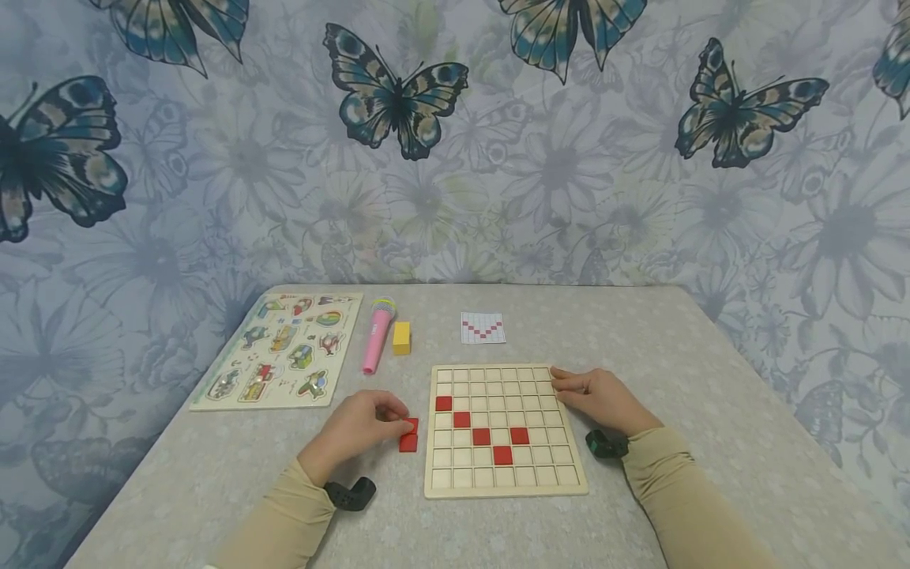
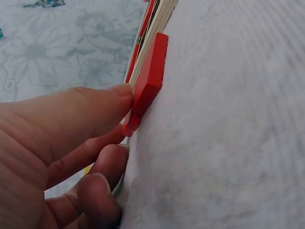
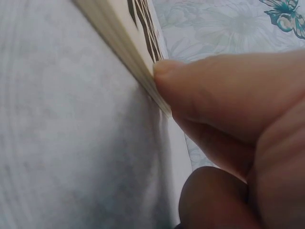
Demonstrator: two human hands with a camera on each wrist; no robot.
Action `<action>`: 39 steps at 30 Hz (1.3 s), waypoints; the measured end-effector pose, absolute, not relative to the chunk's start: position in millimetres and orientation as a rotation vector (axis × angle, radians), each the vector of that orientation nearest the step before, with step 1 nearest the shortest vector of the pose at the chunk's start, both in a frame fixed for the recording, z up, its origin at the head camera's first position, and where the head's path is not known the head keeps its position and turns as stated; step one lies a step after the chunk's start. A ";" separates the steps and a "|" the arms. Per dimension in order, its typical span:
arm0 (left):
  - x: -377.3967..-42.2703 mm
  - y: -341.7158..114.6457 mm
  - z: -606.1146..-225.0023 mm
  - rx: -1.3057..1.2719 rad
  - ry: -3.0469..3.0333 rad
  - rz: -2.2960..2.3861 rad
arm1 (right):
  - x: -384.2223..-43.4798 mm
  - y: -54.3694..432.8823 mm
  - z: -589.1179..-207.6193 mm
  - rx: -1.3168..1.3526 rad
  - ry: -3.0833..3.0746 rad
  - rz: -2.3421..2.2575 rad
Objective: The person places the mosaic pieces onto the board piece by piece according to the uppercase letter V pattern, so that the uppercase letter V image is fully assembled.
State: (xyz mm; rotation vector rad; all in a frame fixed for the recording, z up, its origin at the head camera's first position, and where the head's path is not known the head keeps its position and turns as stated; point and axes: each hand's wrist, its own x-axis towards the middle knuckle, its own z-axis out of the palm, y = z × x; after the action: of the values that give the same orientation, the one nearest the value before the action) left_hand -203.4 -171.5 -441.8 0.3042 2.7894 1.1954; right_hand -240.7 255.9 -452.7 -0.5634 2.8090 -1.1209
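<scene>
Beside the left edge of the wooden grid board, my left hand pinches a red square tile between thumb and fingers. A second red tile lies just in front of it on the table. On the board, several red tiles sit in squares, forming a slanting line down from the left and one step back up on the right. My right hand grips the board's far right corner, its thumb on the edge.
Behind the board lies a small pattern card with a red V on a grid. To the left are a yellow block, a pink toy microphone and a wooden picture puzzle. A butterfly-patterned wall rises behind the table.
</scene>
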 end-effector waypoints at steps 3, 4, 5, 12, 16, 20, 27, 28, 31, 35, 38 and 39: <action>-203.0 -171.3 -441.2 0.307 2.788 1.191 | -240.2 255.6 -451.9 -0.557 2.804 -1.126; -202.8 -171.2 -440.9 0.308 2.787 1.190 | -240.0 255.5 -451.7 -0.555 2.802 -1.129; -202.7 -171.1 -440.9 0.308 2.787 1.187 | -240.0 255.5 -451.7 -0.555 2.801 -1.128; -202.6 -171.6 -441.5 0.325 2.793 1.189 | -239.4 254.9 -451.2 -0.561 2.805 -1.127; -202.8 -172.1 -442.3 0.331 2.801 1.184 | -239.0 254.6 -451.0 -0.557 2.799 -1.138; -202.5 -171.8 -441.6 0.334 2.808 1.179 | -239.0 254.9 -451.1 -0.559 2.799 -1.138; -203.1 -170.5 -442.0 0.305 2.822 1.178 | -238.9 255.0 -450.6 -0.564 2.802 -1.134; -203.3 -170.3 -442.4 0.298 2.826 1.177 | -238.9 254.9 -450.6 -0.565 2.803 -1.134; -203.3 -170.2 -443.3 0.279 2.838 1.176 | -238.9 254.8 -450.7 -0.566 2.806 -1.130; -203.9 -170.3 -443.8 0.266 2.836 1.190 | -238.9 254.7 -450.7 -0.563 2.807 -1.129; -204.8 -170.3 -443.6 0.254 2.827 1.204 | -238.8 254.7 -450.4 -0.563 2.807 -1.129; -205.0 -170.2 -443.4 0.249 2.824 1.212 | -238.8 254.7 -450.3 -0.563 2.807 -1.129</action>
State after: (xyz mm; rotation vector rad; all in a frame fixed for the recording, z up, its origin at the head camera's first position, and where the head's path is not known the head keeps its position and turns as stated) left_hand -205.0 -170.2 -443.4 0.2492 2.8236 1.2123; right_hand -238.8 254.7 -450.3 -0.5632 2.8066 -1.1292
